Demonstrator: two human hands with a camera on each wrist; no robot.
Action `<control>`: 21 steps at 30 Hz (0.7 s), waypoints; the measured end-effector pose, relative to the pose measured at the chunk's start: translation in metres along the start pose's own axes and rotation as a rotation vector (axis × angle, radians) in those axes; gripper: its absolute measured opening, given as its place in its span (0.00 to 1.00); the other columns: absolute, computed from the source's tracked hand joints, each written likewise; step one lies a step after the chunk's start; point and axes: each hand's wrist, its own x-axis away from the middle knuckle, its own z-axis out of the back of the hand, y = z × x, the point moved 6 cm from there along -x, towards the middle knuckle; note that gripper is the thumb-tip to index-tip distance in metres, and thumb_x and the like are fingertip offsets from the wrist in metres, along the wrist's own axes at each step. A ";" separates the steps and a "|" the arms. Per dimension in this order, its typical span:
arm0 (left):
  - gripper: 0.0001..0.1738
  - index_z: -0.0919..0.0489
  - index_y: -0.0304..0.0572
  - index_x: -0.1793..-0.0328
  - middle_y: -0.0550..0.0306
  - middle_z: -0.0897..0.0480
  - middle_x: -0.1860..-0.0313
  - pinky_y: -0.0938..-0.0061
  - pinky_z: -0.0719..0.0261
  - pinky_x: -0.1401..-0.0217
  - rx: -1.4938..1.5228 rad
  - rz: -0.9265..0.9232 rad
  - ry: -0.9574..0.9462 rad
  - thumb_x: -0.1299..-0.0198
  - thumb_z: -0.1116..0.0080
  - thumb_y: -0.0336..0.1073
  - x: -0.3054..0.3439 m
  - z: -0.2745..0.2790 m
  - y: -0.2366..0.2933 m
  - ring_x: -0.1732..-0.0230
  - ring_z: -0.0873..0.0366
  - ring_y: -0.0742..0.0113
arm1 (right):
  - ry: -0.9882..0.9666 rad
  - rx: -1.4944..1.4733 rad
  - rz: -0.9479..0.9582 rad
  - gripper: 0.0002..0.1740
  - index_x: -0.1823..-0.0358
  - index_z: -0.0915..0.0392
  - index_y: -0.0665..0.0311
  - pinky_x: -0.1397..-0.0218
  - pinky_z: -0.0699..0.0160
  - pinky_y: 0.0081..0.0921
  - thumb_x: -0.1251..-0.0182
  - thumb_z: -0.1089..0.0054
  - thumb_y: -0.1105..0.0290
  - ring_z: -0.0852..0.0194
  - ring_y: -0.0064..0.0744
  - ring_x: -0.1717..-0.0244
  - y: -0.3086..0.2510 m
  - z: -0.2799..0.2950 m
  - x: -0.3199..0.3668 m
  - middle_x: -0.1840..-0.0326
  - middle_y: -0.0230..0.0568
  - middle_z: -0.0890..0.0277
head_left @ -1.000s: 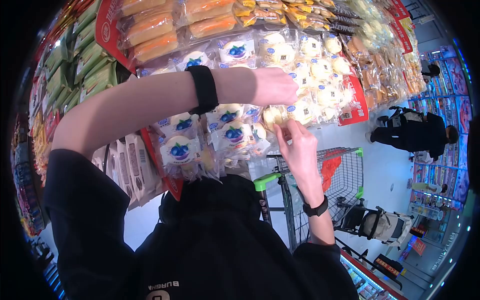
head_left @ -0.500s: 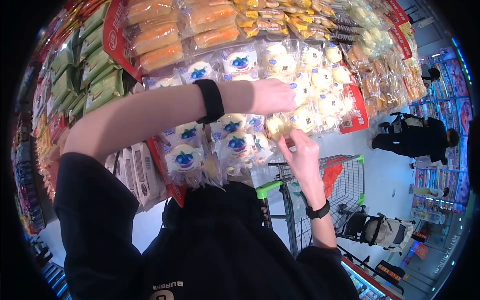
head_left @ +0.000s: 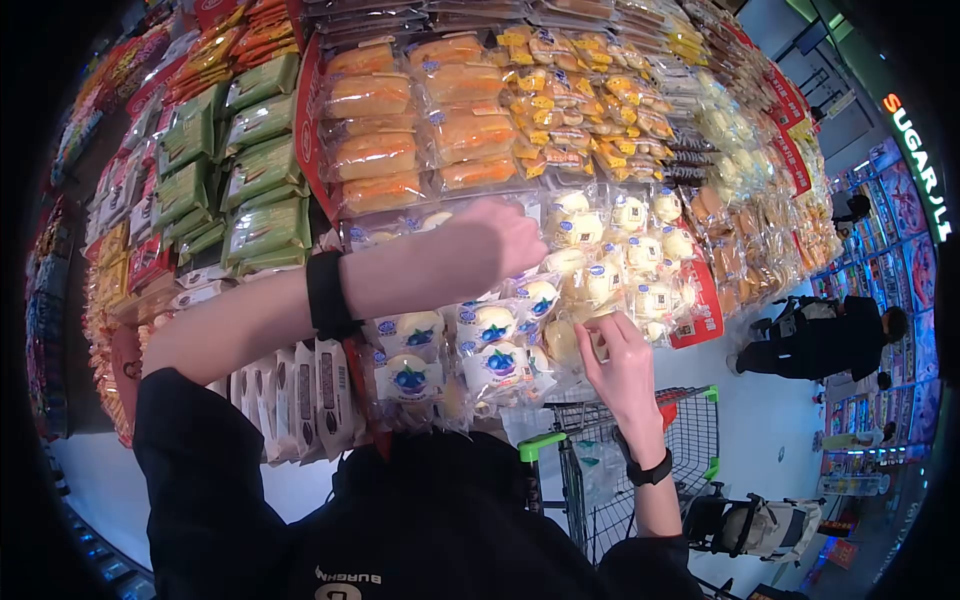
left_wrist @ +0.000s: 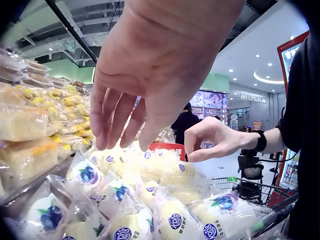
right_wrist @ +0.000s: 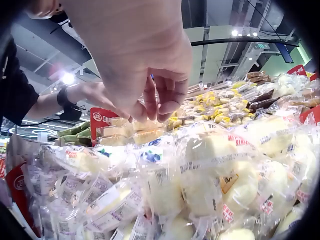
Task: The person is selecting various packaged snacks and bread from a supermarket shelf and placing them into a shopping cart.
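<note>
My left hand [head_left: 505, 240] hovers over the blueberry-printed wrapped buns [head_left: 410, 378], its fingers hanging loosely with nothing in them in the left wrist view. Pale cream-coloured buns [head_left: 605, 280] in clear wrappers lie just beyond its fingertips. Beside the front edge of these buns is my right hand [head_left: 622, 365], thumb and index finger bent towards each other. The right wrist view shows its curled fingertips [right_wrist: 167, 107] above the clear packages [right_wrist: 210, 150], with no item visible in them.
Long orange-topped breads [head_left: 375, 155] and yellow-wrapped snacks [head_left: 560, 100] fill the rows behind; green packets [head_left: 265, 185] lie left. A red sign [head_left: 703, 305] edges the display. Close to my right arm stands a shopping cart [head_left: 690, 430]. A person [head_left: 830, 335] and a stroller [head_left: 765, 535] are further right.
The head view has shifted, so the display sits lower in it. My left hand has drawn back leftward from over the cream buns. My right hand stays near the front buns.
</note>
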 end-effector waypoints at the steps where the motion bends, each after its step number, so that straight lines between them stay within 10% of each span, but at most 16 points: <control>1: 0.07 0.23 0.36 0.66 0.48 0.20 0.63 0.59 0.22 0.55 -0.046 0.074 -0.056 0.51 0.40 0.29 0.006 0.009 -0.009 0.55 0.20 0.49 | -0.001 0.019 0.034 0.07 0.65 0.22 0.67 0.64 0.21 0.40 0.38 0.31 0.76 0.21 0.49 0.66 -0.004 0.003 -0.008 0.67 0.47 0.24; 11: 0.05 0.20 0.36 0.65 0.47 0.18 0.64 0.61 0.17 0.55 -0.493 0.463 -0.037 0.49 0.40 0.27 0.080 0.028 -0.109 0.55 0.17 0.50 | -0.080 0.033 0.396 0.18 0.44 0.21 0.64 0.39 0.22 0.40 0.33 0.33 0.67 0.23 0.51 0.42 -0.049 -0.013 -0.147 0.46 0.49 0.19; 21: 0.10 0.19 0.34 0.60 0.50 0.17 0.64 0.68 0.15 0.58 -0.577 0.469 0.010 0.49 0.38 0.27 0.090 0.020 -0.105 0.56 0.16 0.56 | -0.062 0.132 0.672 0.20 0.44 0.19 0.62 0.40 0.23 0.44 0.30 0.38 0.56 0.22 0.50 0.43 -0.077 -0.078 -0.233 0.48 0.48 0.17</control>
